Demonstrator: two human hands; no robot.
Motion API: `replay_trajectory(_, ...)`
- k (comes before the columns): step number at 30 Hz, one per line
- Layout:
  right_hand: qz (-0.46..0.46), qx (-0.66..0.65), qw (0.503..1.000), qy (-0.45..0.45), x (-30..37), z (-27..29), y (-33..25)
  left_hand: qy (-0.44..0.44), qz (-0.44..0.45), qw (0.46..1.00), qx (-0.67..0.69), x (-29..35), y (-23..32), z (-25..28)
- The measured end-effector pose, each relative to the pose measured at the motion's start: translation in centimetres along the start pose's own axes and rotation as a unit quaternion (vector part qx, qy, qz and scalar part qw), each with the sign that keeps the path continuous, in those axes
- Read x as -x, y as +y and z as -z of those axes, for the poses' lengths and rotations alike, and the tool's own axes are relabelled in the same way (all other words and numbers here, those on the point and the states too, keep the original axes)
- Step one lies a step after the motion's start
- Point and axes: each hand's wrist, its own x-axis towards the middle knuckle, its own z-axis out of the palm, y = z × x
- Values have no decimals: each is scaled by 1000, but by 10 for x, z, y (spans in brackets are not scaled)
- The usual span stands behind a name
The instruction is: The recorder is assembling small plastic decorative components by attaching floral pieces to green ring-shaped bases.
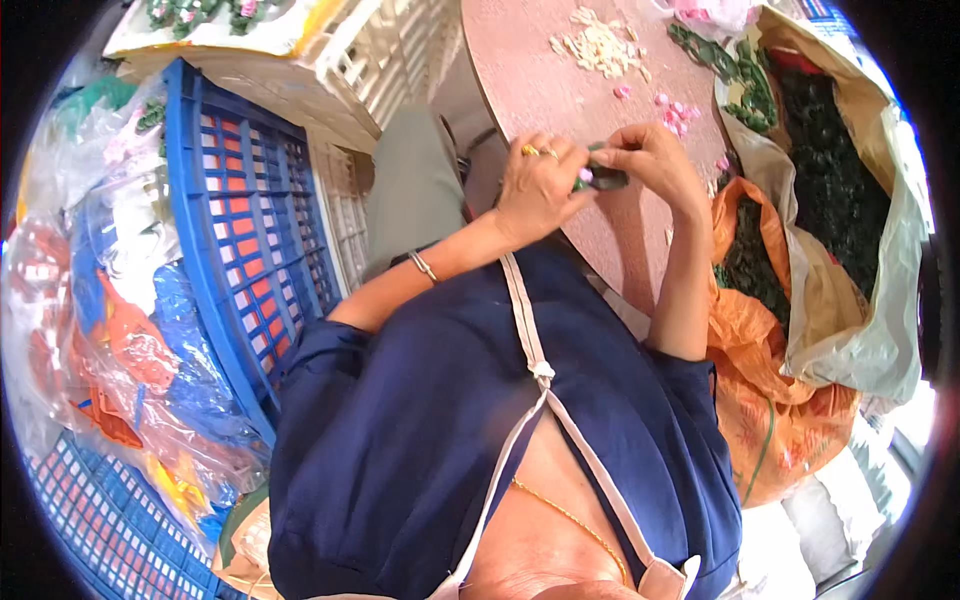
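Over the near edge of the pink table (520, 60), my two hands meet at a small dark green artificial leaf piece (608, 180). A tiny lilac flower (585, 176) shows on it beside my left fingers. My left hand (538, 190), with a gold ring, is closed round one end, and its grip partly hides the piece. With thumb and fingers pinched together, my right hand (652, 165) holds the other end. Farther back on the tabletop lie a pile of cream-coloured small pieces (600, 45) and several loose pink flower pieces (678, 115).
To the right, an open sack (870, 300) and an orange sack (745, 350) hold dark green leaf pieces. Green strands (740, 75) lie on the table's right side. A blue crate (190, 200), clear plastic bags (120, 330) and a white crate (375, 60) stand at left.
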Motion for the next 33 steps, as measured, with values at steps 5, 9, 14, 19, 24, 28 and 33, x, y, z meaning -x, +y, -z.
replay_trajectory(5,-47,147,987,44,7,2,-25,25,-4,1000,5,-8,10,-5)
replay_trajectory(9,-59,162,981,89,13,-13,-36,29,-16,999,-10,-1,1,-5)
replay_trajectory(14,109,188,936,278,46,-31,-31,28,1,999,16,6,3,-6)
replay_trajectory(19,110,-4,901,419,65,-57,7,73,153,963,210,-9,0,31)
replay_trajectory(24,69,-104,887,445,83,-97,13,215,301,820,437,-61,-31,117)
replay_trajectory(28,92,-68,907,406,84,-116,37,364,217,817,391,-94,-77,199)
replay_trajectory(33,130,-1,896,425,83,-119,38,496,207,792,288,-133,-169,317)
